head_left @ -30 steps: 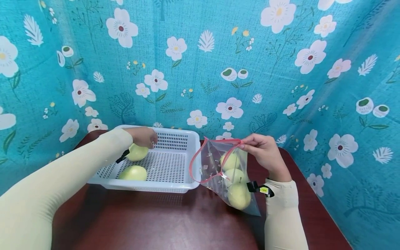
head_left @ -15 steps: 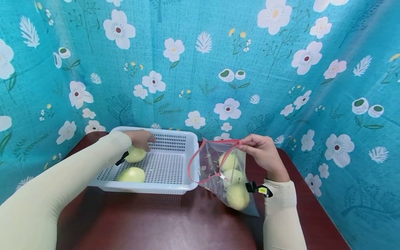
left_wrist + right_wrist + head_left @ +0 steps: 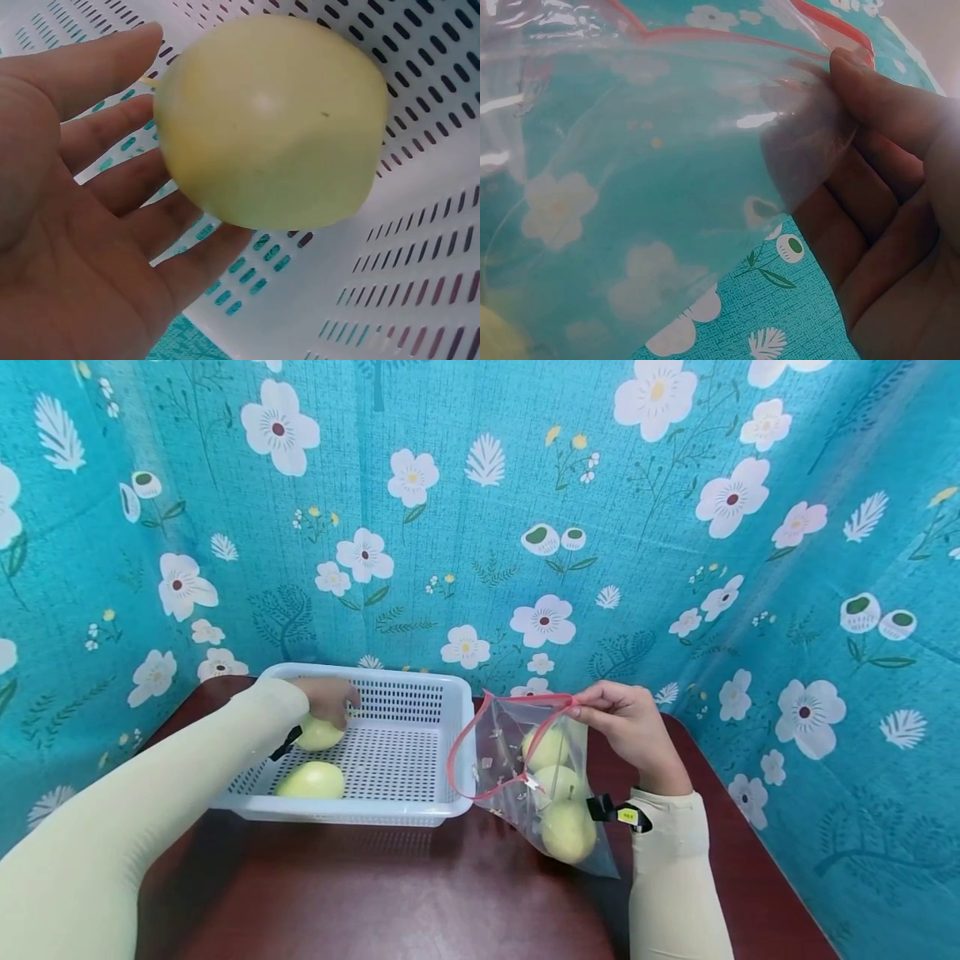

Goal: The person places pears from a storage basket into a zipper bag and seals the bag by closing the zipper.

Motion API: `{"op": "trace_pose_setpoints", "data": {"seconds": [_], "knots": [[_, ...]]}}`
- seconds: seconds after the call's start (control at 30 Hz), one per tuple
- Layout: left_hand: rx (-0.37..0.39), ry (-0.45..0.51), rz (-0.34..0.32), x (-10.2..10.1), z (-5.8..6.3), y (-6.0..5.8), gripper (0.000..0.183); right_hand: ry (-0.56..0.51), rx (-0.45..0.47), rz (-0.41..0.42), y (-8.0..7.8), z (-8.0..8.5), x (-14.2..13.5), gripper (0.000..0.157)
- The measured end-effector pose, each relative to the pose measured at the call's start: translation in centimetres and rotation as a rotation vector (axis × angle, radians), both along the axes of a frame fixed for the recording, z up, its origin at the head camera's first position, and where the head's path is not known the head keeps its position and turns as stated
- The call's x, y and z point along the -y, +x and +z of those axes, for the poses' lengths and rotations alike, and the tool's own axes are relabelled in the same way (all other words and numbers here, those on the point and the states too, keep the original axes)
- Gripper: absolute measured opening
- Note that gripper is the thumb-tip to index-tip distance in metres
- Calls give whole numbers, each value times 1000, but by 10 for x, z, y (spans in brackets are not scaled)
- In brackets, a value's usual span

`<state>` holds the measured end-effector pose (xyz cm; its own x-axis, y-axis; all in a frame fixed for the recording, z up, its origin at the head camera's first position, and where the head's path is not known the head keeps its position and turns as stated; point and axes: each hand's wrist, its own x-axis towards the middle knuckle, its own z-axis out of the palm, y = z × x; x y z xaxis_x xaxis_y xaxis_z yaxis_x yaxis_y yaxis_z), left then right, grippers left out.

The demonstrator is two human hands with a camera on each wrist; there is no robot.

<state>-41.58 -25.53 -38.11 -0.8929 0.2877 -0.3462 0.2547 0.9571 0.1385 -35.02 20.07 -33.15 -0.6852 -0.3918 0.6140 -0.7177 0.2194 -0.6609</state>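
Observation:
My left hand (image 3: 330, 697) is over the far left of the white basket (image 3: 405, 806), beside a pale yellow-green pear (image 3: 321, 735). In the left wrist view its fingers lie extended along the stem end of that pear (image 3: 274, 124), and the thumb stands apart from the skin. A second pear (image 3: 311, 780) lies nearer in the basket. Between thumb and fingers, my right hand (image 3: 630, 727) pinches the red-edged rim of a clear zip bag (image 3: 502, 752), whose mouth gapes toward the basket. Several pears (image 3: 567, 831) are stacked inside the bag.
Basket and bag stand on a dark red-brown table (image 3: 375, 893). A teal flowered cloth (image 3: 450, 568) hangs close behind and at both sides. The bag's white zip slider (image 3: 532, 782) hangs at the near side of its mouth.
My left hand has moved a little to the left and down onto the farther pear. The right hand keeps its pinch on the bag. The whole view has shifted slightly.

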Motion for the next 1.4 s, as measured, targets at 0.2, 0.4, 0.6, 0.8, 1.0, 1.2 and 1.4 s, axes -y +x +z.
{"op": "trace_pose_setpoints", "data": {"seconds": [0.2, 0.4, 0.6, 0.8, 1.0, 1.2, 1.4], "knots": [[19, -12, 43, 3, -3, 2, 49, -7, 9, 6, 0, 0, -1, 11], [36, -10, 100, 6, 0, 5, 56, -9, 18, 0, 1, 1, 0, 9], [90, -41, 131, 9, 0, 6, 32, -7, 19, -10, 2, 2, 0, 11], [107, -28, 95, 11, 2, 8, 32, -14, 23, -6, 2, 2, 1, 11], [90, 17, -28, 15, 2, 3, 15, -7, 28, -6, 2, 0, 0, 10], [42, 49, -60, 21, 3, -1, 22, -1, 23, -15, 2, 1, 0, 10], [37, 86, -54, 26, 5, -2, 19, 1, 28, -16, 3, 2, 1, 9]]}}
